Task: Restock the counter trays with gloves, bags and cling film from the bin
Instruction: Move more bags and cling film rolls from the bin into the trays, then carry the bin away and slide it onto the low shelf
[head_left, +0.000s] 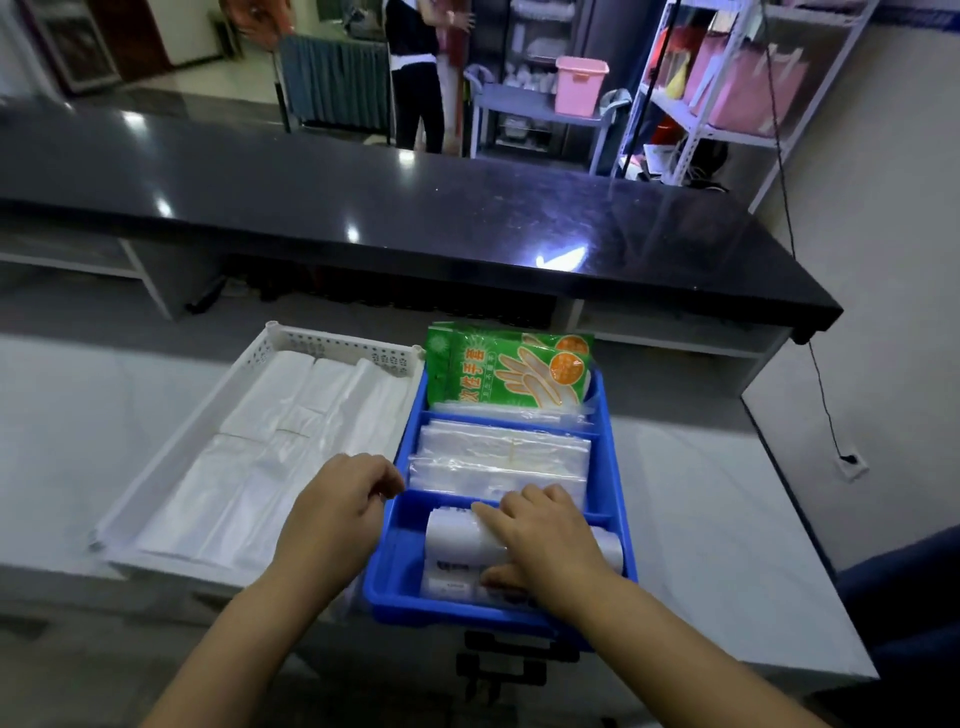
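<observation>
The blue tray (613, 457) on the table (727, 519) appears stocked: glove packs (506, 371) farthest from the grip, clear bags (501, 457) just beyond it. The right hand (545, 540) is pressed flat, uncurled, on cling-film rolls (457, 538). The left hand (340, 501) is loosely curled, empty, over the filled white tray (171, 460). Little is judged left.

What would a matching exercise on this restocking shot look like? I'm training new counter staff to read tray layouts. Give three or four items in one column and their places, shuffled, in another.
Items
1. green glove packs
2. clear flat bags
3. white rolls
4. folded white bags

Places
A. white tray
B. near compartment of the blue tray, under the right hand
C. far compartment of the blue tray
D. middle compartment of the blue tray

Pairs: 1-C, 2-D, 3-B, 4-A
</observation>
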